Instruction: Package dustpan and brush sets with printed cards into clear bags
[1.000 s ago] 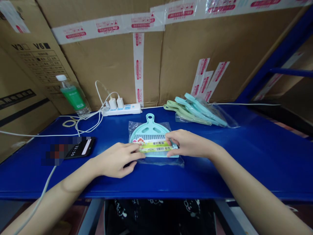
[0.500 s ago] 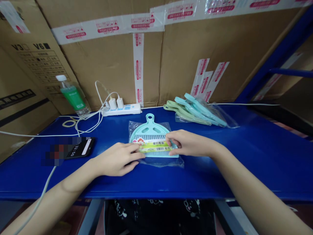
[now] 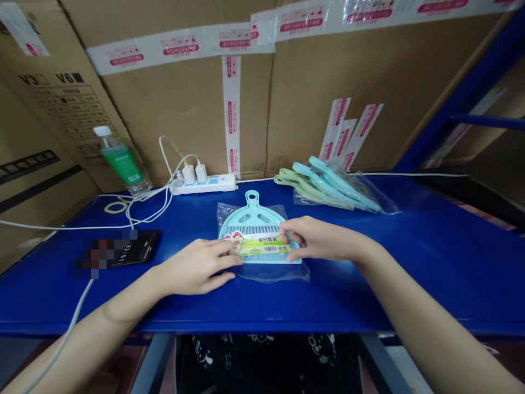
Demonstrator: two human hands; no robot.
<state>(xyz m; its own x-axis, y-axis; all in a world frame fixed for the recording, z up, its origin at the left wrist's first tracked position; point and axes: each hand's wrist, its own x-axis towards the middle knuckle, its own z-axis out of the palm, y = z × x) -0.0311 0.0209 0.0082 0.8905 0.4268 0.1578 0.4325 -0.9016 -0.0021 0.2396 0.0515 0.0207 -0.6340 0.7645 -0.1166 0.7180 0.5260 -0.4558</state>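
Note:
A light-blue dustpan and brush set lies flat on the blue table in a clear plastic bag, its handle pointing away from me. Across its front runs a yellow-green printed label. My left hand rests at the label's left end, fingers stretched out and slightly apart, fingertips touching the package. At the opposite end, my right hand has bent fingers and thumb gripping the right edge of the package. Whether they pinch the label or only the bag cannot be made out.
More bagged dustpan sets, green and light blue, lie at the back right. A power strip with white cables stands against the cardboard. To the left are a green-labelled bottle, a beige ring and a phone.
The dustpan set and its label have shifted very slightly to the right, and my right hand with them. My left hand stays nearly still.

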